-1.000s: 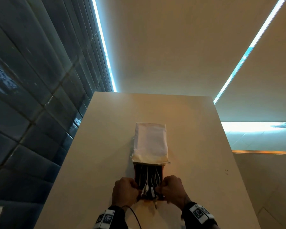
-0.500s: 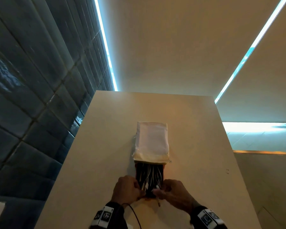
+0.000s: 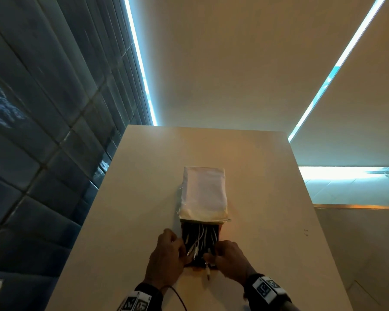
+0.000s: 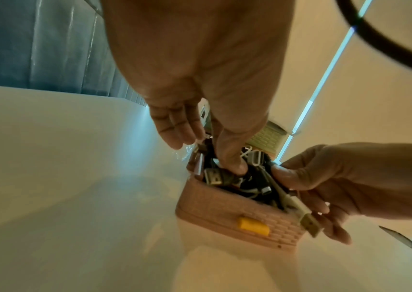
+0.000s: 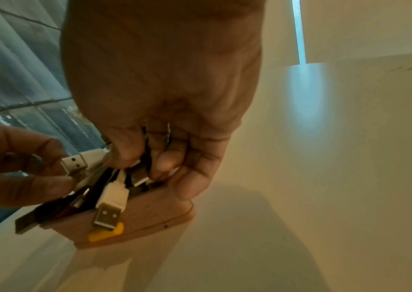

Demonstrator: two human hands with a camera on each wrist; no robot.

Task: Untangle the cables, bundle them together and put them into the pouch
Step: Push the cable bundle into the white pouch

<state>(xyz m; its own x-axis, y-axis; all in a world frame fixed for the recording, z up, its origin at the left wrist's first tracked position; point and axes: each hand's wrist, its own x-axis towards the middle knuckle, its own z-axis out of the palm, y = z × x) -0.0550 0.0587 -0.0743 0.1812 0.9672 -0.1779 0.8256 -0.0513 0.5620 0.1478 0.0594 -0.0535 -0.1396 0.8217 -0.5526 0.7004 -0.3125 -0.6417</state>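
Observation:
A pinkish brick-patterned case (image 4: 225, 209) with a yellow latch (image 4: 253, 226) lies open on the table, its white lid (image 3: 203, 191) folded away from me. Black and white cables (image 3: 200, 241) fill it. My left hand (image 4: 207, 156) presses its thumb down into the cables (image 4: 250, 181), with its fingers straight outside the left wall. My right hand (image 5: 145, 164) pinches cable ends at the case's right side. A white USB plug (image 5: 107, 215) hangs over the near wall (image 5: 155, 213). In the head view the left hand (image 3: 177, 243) and right hand (image 3: 213, 254) flank the case.
The case sits mid-table on a pale tabletop (image 3: 267, 198) whose left edge runs along a dark tiled wall (image 3: 43, 153). A thin black wire (image 3: 177, 297) trails from my left wrist. Bare tabletop lies on both sides of the case and beyond the lid.
Both hands were curled at the case's near corners. The right hand has since worked in among the cable ends, and a white plug now sticks out over the near wall.

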